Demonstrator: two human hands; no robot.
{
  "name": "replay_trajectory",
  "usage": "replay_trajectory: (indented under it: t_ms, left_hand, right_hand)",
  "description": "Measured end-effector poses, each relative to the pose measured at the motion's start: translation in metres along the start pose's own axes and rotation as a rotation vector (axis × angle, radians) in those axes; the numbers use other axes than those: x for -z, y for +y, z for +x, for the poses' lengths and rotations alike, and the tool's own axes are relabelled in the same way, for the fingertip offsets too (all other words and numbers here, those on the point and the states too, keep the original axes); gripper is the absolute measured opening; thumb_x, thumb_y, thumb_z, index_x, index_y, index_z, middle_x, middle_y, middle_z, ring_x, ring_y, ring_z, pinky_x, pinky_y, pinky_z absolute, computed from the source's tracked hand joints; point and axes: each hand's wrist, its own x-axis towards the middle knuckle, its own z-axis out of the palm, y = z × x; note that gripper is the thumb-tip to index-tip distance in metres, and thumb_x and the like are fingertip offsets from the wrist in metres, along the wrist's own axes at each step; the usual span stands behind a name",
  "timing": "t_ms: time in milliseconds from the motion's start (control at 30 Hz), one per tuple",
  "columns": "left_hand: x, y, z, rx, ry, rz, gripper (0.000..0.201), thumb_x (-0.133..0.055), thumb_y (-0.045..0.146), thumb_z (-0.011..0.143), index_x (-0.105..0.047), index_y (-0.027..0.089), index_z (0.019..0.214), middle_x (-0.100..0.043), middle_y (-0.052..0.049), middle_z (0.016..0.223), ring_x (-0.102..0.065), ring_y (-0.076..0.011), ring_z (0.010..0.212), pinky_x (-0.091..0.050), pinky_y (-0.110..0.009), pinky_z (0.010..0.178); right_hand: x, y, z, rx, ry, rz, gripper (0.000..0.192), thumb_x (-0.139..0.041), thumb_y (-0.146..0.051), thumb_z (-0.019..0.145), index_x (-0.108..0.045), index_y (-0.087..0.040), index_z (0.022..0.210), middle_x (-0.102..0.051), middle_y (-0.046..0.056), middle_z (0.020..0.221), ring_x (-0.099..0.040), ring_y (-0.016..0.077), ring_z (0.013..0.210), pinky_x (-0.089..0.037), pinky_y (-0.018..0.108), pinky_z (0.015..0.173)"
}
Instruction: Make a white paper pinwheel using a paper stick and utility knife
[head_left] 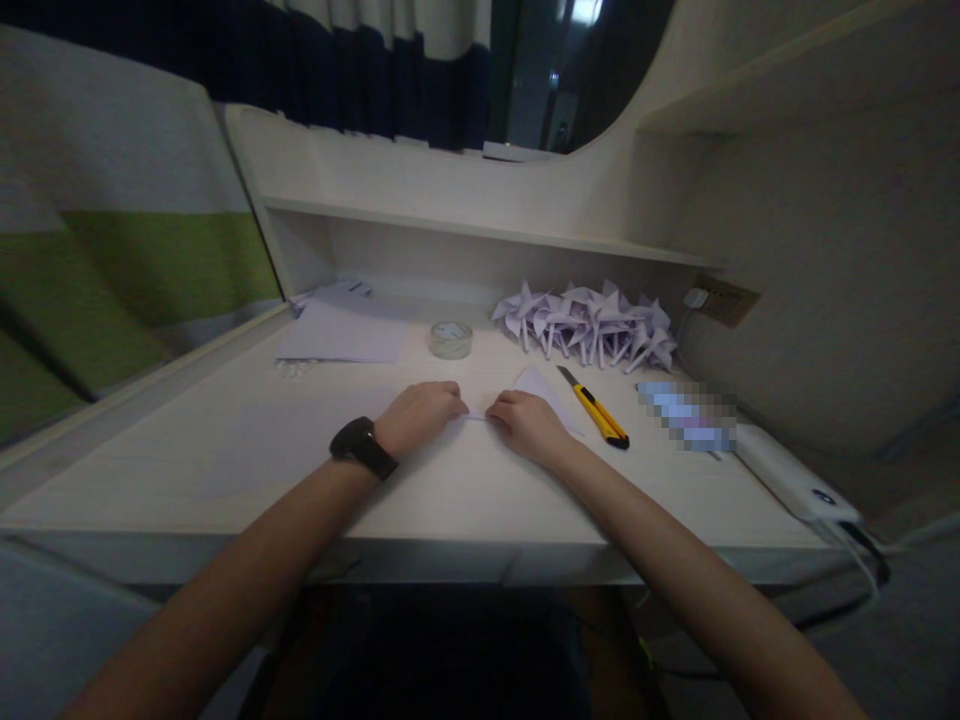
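On the pale desk [225, 470] lies a white sheet of paper [541, 385], partly folded, with a pointed corner rising behind my right hand. My left hand [418, 415], a black watch on its wrist, pinches the paper's near edge with closed fingers. My right hand [527, 425] pinches the same edge a little to the right. The two hands almost touch at the fingertips, and they hide much of the sheet.
A yellow utility knife [596, 408] lies just right of my right hand. Several folded paper pinwheels [592, 322] are piled at the back right. A small clear round container [451, 339] and a stack of white sheets [341, 332] sit behind. A white power strip [795, 478] lies at the right edge.
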Motion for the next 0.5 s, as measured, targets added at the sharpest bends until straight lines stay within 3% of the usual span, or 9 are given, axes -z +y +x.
replay_trajectory:
  t_ms: [300,500]
  left_hand:
    - [0.003,-0.014,0.000,0.040,0.000,-0.060,0.022,-0.052,0.016,0.085,-0.073,0.018,0.088,-0.073,-0.008,0.091,-0.064,-0.0199,0.086,-0.043,-0.029,0.079]
    - [0.006,-0.014,-0.003,0.071,0.027,-0.043,0.021,-0.052,0.019,0.086,-0.073,0.017,0.085,-0.072,-0.009,0.088,-0.064,-0.0205,0.081,-0.042,-0.029,0.071]
  right_hand:
    - [0.002,0.006,-0.003,-0.016,0.024,0.041,0.024,-0.050,-0.010,0.085,-0.069,-0.016,0.099,-0.068,0.009,0.101,-0.062,0.0193,0.092,-0.039,0.026,0.081]
    - [-0.001,0.011,-0.001,0.019,0.031,0.069,0.027,-0.051,-0.008,0.082,-0.070,-0.016,0.100,-0.070,0.009,0.100,-0.061,0.0195,0.094,-0.039,0.026,0.083]
